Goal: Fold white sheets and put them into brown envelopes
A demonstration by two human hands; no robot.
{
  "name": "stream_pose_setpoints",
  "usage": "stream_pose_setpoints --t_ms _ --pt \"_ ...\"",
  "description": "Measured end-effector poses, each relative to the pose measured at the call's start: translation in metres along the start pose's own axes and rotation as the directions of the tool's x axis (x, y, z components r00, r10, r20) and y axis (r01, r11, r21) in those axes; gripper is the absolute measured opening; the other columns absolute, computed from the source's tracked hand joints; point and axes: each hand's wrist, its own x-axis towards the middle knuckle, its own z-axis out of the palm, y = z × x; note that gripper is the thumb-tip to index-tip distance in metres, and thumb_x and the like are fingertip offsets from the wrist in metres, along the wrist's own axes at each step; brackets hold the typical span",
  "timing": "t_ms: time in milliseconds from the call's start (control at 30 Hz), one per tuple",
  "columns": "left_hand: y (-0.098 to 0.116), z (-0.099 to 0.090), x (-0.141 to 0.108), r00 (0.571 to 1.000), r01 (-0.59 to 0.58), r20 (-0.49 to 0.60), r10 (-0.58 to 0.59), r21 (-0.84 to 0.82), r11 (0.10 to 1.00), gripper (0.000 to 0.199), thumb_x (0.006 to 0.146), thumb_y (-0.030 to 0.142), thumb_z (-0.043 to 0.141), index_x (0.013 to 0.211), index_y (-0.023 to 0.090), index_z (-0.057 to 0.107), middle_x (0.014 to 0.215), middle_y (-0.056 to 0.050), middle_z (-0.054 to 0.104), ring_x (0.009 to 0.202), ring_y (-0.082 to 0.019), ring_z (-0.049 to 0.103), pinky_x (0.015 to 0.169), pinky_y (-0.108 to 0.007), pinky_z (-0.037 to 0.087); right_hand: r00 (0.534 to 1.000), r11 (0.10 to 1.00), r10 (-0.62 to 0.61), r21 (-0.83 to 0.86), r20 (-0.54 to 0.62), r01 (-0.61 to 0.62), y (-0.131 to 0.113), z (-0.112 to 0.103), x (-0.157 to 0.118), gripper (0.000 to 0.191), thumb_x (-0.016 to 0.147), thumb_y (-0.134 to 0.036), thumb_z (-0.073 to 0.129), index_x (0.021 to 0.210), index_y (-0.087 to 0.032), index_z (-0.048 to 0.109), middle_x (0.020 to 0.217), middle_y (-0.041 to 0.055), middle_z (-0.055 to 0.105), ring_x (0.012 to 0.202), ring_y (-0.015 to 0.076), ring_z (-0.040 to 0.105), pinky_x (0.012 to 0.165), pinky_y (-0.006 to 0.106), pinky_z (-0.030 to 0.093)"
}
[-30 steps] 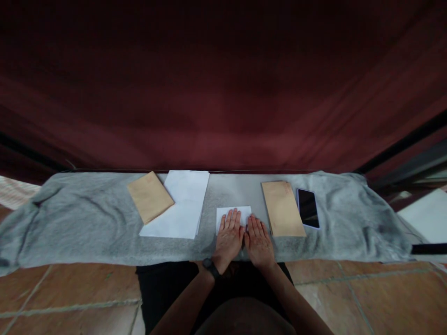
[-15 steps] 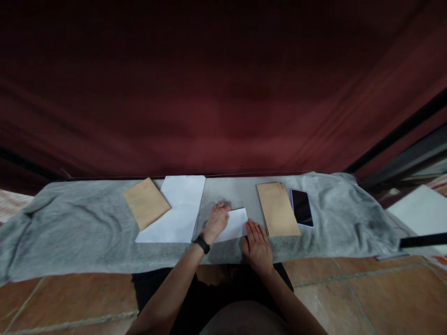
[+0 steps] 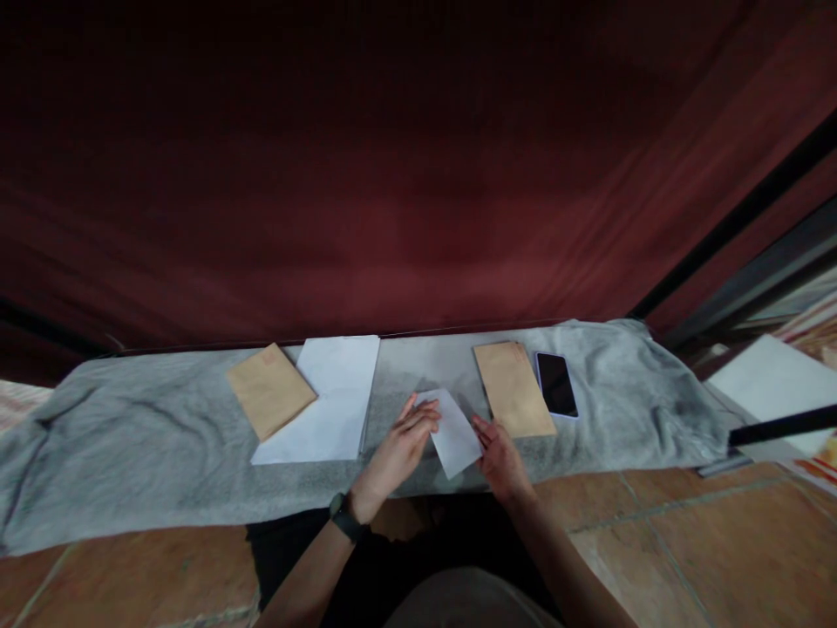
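Note:
A small white folded paper [image 3: 454, 440] is tilted between my two hands, above the grey cloth [image 3: 163, 436]. My right hand [image 3: 498, 452] grips its right edge between thumb and fingers. My left hand [image 3: 411, 436], with a dark watch at the wrist, rests its fingers on the paper's left side, fingers a little apart. Larger white sheets [image 3: 340, 401] lie to the left, partly under a brown envelope [image 3: 271, 391]. To the right lie brown envelopes [image 3: 516, 392].
A phone [image 3: 557, 384] with a light purple edge lies right of the envelopes. A dark red fabric [image 3: 418, 218] rises behind the cloth. At the far right are a white sheet [image 3: 778, 384] and a black bar [image 3: 785, 427]. Floor tiles [image 3: 751, 532] show in front.
The small paper has turned and its near end has come towards me. My right hand has gone from lying flat beside it to gripping its edge. My left hand's fingers have shifted on it.

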Motion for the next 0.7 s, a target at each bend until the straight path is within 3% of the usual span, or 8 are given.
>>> stream_pose_setpoints --t_ms 100,200,300,367,433,533,600,700 --pt "-0.004 0.004 -0.012 0.999 0.032 0.0 -0.032 -0.014 0.999 0.031 0.1 0.011 0.036 0.097 0.024 0.064 0.131 -0.004 0.067 0.139 -0.019 0.05 0.127 -0.05 0.024 0.982 0.974 0.149 0.152 0.116 -0.166 -0.009 0.008 -0.008 0.055 0.085 -0.061 0.066 0.117 -0.017 0.071 0.107 0.0127 0.078 0.096 0.0299 0.075 0.083 0.043 0.061" --pt "-0.007 0.011 -0.022 0.966 0.187 -0.159 -0.204 -0.112 0.976 0.028 0.102 0.02 0.041 0.115 0.024 0.066 0.148 -0.007 0.055 0.144 -0.022 0.044 0.124 -0.049 0.03 0.948 0.888 0.257 0.341 0.19 -0.309 -0.015 0.018 -0.017 0.045 0.067 -0.043 0.088 0.102 -0.018 0.075 0.093 0.0074 0.08 0.085 0.027 0.075 0.082 0.041 0.06" --pt "-0.006 0.027 -0.032 0.804 0.387 -0.267 -0.532 -0.444 0.808 0.038 0.102 0.039 0.048 0.136 0.024 0.056 0.141 -0.01 0.059 0.134 -0.026 0.054 0.114 -0.047 0.044 0.959 0.825 0.27 0.494 0.083 -0.275 -0.019 0.033 -0.022 0.038 0.062 -0.037 0.092 0.092 -0.02 0.075 0.09 0.0043 0.08 0.082 0.0234 0.074 0.079 0.037 0.059" --pt "-0.004 0.04 -0.038 0.684 0.428 -0.173 -0.709 -0.691 0.582 0.053 0.096 0.052 0.056 0.14 0.022 0.054 0.123 -0.01 0.068 0.115 -0.027 0.066 0.099 -0.044 0.055 0.966 0.805 0.258 0.552 0.008 -0.219 -0.021 0.044 -0.022 0.037 0.062 -0.037 0.091 0.092 -0.022 0.074 0.092 0.0031 0.079 0.082 0.0223 0.074 0.076 0.035 0.06" --pt "-0.002 0.052 -0.042 0.624 0.417 -0.055 -0.78 -0.82 0.392 0.066 0.085 0.056 0.069 0.138 0.02 0.055 0.11 -0.009 0.072 0.1 -0.026 0.071 0.088 -0.04 0.058 0.971 0.805 0.238 0.559 0.004 -0.199 -0.022 0.055 -0.024 0.038 0.064 -0.038 0.09 0.095 -0.024 0.073 0.096 0.0031 0.079 0.085 0.0225 0.073 0.074 0.034 0.06" --pt "-0.005 0.064 -0.043 0.615 0.379 -0.042 -0.788 -0.86 0.342 0.062 0.075 0.048 0.079 0.126 0.018 0.061 0.105 -0.007 0.074 0.096 -0.025 0.07 0.088 -0.038 0.056 0.975 0.832 0.218 0.516 0.033 -0.204 -0.019 0.066 -0.026 0.038 0.069 -0.041 0.085 0.101 -0.025 0.071 0.099 0.0039 0.078 0.088 0.0228 0.072 0.073 0.035 0.06" --pt "-0.014 0.063 -0.043 0.621 0.382 -0.074 -0.78 -0.841 0.383 0.052 0.076 0.044 0.077 0.119 0.019 0.063 0.102 -0.006 0.074 0.094 -0.023 0.07 0.087 -0.037 0.056 0.977 0.865 0.211 0.467 -0.009 -0.183 -0.015 0.064 -0.025 0.039 0.073 -0.044 0.081 0.104 -0.024 0.069 0.102 0.0052 0.076 0.088 0.0226 0.072 0.073 0.035 0.06" --pt "-0.035 0.054 -0.042 0.662 0.453 -0.104 -0.742 -0.734 0.507 0.042 0.08 0.035 0.071 0.118 0.02 0.062 0.097 -0.004 0.074 0.089 -0.022 0.07 0.084 -0.037 0.056 0.974 0.957 0.147 0.273 -0.171 -0.097 -0.009 0.047 -0.017 0.043 0.075 -0.05 0.075 0.106 -0.021 0.066 0.102 0.0071 0.075 0.085 0.0228 0.071 0.068 0.033 0.059"
